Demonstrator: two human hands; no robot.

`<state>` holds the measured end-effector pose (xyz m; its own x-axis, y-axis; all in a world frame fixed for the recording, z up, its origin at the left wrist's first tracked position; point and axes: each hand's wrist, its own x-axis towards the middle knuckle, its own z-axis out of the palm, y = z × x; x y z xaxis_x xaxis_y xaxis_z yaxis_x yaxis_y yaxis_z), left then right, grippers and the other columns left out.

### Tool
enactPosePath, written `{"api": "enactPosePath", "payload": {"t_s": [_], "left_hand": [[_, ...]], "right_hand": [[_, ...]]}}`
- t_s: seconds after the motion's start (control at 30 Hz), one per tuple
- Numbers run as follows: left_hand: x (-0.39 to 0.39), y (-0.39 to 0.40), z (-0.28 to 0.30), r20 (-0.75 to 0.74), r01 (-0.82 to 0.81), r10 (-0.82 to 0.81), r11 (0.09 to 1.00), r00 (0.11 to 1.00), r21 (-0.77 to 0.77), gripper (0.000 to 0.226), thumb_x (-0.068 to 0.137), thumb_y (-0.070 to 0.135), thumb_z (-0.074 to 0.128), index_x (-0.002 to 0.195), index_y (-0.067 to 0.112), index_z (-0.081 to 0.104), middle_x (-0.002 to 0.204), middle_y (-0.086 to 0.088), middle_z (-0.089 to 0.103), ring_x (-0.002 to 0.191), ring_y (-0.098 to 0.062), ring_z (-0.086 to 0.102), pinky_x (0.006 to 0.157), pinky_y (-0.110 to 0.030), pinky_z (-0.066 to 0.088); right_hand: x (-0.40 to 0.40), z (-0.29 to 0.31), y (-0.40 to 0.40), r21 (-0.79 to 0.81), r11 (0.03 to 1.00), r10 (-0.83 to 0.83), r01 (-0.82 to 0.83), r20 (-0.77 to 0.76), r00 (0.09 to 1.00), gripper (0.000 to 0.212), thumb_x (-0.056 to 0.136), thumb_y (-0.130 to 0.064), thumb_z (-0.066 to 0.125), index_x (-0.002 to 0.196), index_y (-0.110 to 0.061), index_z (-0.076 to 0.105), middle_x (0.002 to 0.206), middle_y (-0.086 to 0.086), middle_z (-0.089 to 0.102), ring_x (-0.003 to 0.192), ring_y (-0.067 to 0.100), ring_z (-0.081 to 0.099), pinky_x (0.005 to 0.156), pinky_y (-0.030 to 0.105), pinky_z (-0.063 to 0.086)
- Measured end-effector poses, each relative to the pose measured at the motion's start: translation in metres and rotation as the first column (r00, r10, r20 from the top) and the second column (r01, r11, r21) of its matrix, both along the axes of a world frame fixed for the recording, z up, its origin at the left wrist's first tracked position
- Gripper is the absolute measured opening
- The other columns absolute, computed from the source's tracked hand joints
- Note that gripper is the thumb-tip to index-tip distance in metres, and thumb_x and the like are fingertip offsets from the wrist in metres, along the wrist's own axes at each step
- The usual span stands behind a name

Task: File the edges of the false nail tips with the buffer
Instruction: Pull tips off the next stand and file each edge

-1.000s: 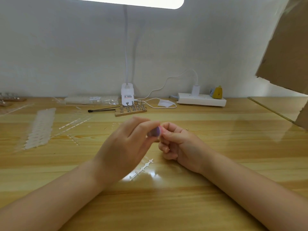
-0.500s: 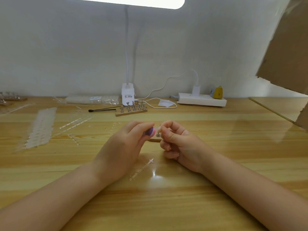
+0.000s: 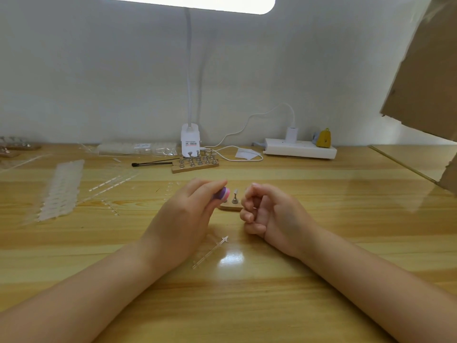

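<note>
My left hand (image 3: 183, 219) grips a small purple and pink buffer (image 3: 222, 193) between thumb and fingers, just left of a metal stand (image 3: 235, 198) carrying a clear nail tip. The stand sits upright on a small wooden base (image 3: 231, 207). My right hand (image 3: 268, 214) rests on the table just right of the base with its fingers curled, and I see nothing in it. A thin clear plastic strip (image 3: 210, 252) lies on the table between my wrists.
Rows of clear nail tips (image 3: 59, 189) lie at the left. A wooden block of several metal stands (image 3: 195, 162), a black brush (image 3: 153, 164), a lamp base (image 3: 190, 141) and a power strip (image 3: 300, 148) line the back. Cardboard (image 3: 425, 70) hangs at the right.
My right hand set the stand with the nail tip down on the wooden base and let go. Both hands drew apart, the buffer still in my left.
</note>
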<state>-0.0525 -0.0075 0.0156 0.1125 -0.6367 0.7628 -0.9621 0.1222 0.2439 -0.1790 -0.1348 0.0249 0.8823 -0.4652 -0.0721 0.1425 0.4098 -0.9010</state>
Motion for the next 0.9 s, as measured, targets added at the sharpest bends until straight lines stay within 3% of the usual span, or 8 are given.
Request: {"api": "enactPosePath", "payload": {"t_s": [0.17,0.27,0.5,0.7,0.8,0.9], "left_hand": [[0.003,0.000,-0.002,-0.009,0.014,-0.014,1.000,1.000,-0.003,0.029,0.091,0.013,0.056,0.115,-0.001,0.065,0.102,-0.009,0.066,0.087,-0.019,0.064,0.081,-0.026,0.049],[0.004,-0.001,-0.004,-0.006,0.020,-0.020,1.000,1.000,-0.012,0.029,0.090,0.012,0.057,0.115,0.000,0.065,0.101,-0.007,0.066,0.087,-0.018,0.064,0.081,-0.027,0.049],[0.009,-0.003,-0.006,-0.023,0.027,-0.028,0.999,0.999,-0.043,0.028,0.091,0.007,0.059,0.118,0.000,0.063,0.104,-0.006,0.064,0.089,-0.015,0.063,0.083,-0.024,0.050],[0.008,-0.002,-0.004,-0.030,0.061,-0.062,0.997,0.998,-0.057,0.030,0.091,0.010,0.057,0.119,0.000,0.061,0.106,-0.006,0.063,0.093,-0.011,0.061,0.085,-0.022,0.051],[0.007,-0.002,-0.004,-0.032,0.065,-0.067,0.996,0.997,-0.054,0.030,0.092,0.011,0.056,0.119,-0.001,0.061,0.107,-0.007,0.063,0.093,-0.013,0.062,0.085,-0.024,0.051],[0.006,-0.002,-0.004,-0.032,0.065,-0.068,0.995,0.997,-0.071,0.029,0.092,0.009,0.056,0.118,-0.003,0.061,0.108,-0.009,0.062,0.094,-0.017,0.062,0.086,-0.026,0.051]], "right_hand": [[0.003,-0.006,0.001,-0.072,0.993,-0.095,0.093,-0.020,0.995,0.009,0.087,-0.003,0.058,0.084,-0.008,0.052,0.066,0.007,0.063,0.051,0.014,0.057,0.039,0.020,0.039],[0.002,-0.009,0.000,-0.112,0.989,-0.097,0.096,-0.001,0.995,0.010,0.086,0.001,0.063,0.087,-0.006,0.055,0.068,0.008,0.067,0.054,0.014,0.062,0.044,0.020,0.045],[0.002,-0.010,0.001,-0.223,0.973,-0.058,0.057,-0.001,0.998,0.015,0.080,-0.003,0.070,0.095,-0.002,0.067,0.069,0.003,0.069,0.058,0.011,0.062,0.052,0.019,0.050],[0.002,-0.009,0.006,-0.303,0.951,-0.059,0.055,-0.007,0.998,0.016,0.066,-0.021,0.077,0.075,-0.008,0.073,0.066,0.008,0.066,0.054,0.013,0.061,0.048,0.020,0.049],[0.001,-0.010,0.008,-0.325,0.943,-0.069,0.066,0.003,0.998,0.023,0.069,-0.020,0.074,0.084,-0.003,0.070,0.067,0.008,0.065,0.055,0.013,0.061,0.049,0.020,0.050],[0.003,-0.012,0.009,-0.384,0.919,-0.095,0.092,0.010,0.995,0.014,0.078,-0.016,0.070,0.086,-0.006,0.069,0.068,0.005,0.063,0.057,0.013,0.060,0.051,0.021,0.050]]}}
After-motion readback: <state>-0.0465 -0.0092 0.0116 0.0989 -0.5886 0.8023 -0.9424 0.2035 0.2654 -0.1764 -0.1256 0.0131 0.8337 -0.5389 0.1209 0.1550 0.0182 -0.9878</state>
